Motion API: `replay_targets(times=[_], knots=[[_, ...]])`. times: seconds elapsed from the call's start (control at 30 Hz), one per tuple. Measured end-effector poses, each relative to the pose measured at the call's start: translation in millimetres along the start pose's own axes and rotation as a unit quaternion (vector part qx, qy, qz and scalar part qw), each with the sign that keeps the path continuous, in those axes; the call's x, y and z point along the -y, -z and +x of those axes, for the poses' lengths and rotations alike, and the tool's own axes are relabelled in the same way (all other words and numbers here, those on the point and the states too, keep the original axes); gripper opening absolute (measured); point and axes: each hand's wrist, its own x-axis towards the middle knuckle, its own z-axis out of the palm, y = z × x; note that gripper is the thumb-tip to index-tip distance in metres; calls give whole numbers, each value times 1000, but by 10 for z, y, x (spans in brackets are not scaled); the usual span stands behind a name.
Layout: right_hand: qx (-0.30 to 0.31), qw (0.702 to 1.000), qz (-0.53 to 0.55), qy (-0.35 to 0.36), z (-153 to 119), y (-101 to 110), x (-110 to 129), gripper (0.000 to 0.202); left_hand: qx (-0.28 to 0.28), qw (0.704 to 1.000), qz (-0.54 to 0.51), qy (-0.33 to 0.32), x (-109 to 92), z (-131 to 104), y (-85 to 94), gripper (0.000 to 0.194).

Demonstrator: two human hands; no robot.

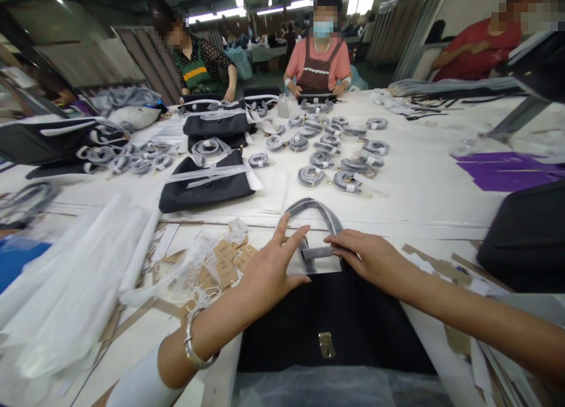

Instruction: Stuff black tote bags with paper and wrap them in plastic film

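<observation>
A black handbag [326, 319] lies in front of me, with a gold clasp [326, 344] on its flap and clear plastic film over its lower part. Its handle [311, 204], wrapped in greyish plastic, loops up from the far edge. My right hand [375, 257] pinches the handle wrapping at the right, where a short grey strip [318, 252] crosses the loop. My left hand [271, 257] is at the loop's left side with fingers spread and thumb apart, over the bag's upper left corner. Whether its fingertips touch the handle is unclear.
Coiled wrapped straps [311, 175] and black bags [207, 186] are spread across the white table [415, 201]. Brown tags [225, 272] and plastic sleeves [88, 283] lie left. At right are a black bag [529, 236] and purple sheets [507, 169]. Co-workers [320, 60] are across the table.
</observation>
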Motion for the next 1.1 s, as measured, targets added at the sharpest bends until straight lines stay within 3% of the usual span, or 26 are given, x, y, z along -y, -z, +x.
replay_targets(times=[0.1, 0.23, 0.33, 0.43, 0.53, 0.63, 0.73, 0.83, 0.97, 1.1], knots=[[67, 996, -44, 32, -13, -56, -32, 25, 15, 1000, 20, -14, -29, -77, 21, 88], [95, 995, -16, 23, 45, -56, 14, 19, 132, 990, 42, -34, -68, -108, 32, 48], [151, 988, 17, 0, 170, -12, 46, 16, 142, 987, 36, -71, -128, -96, 59, 21], [286, 954, 84, -23, 338, 16, 14, 18, 128, 986, 15, -102, -189, -95, 69, 11], [419, 899, 127, -36, 483, -37, -53, 27, 113, 990, 20, -83, -219, -101, -21, 12], [480, 871, 102, -29, 565, -151, -70, 32, 108, 990, 49, -78, -215, -93, -225, 11], [462, 883, 83, -29, 592, -224, -37, 25, 120, 985, 72, -96, -171, -69, -440, 15], [372, 924, 61, -63, 579, -226, -29, 16, 125, 984, 73, -108, -103, -54, -554, 18], [211, 964, 41, -154, 552, -273, -92, 30, 90, 986, 73, -120, -74, -61, -563, 13], [146, 976, 40, -158, 603, -452, -153, 29, 37, 985, 104, -131, -148, -87, -548, 18]])
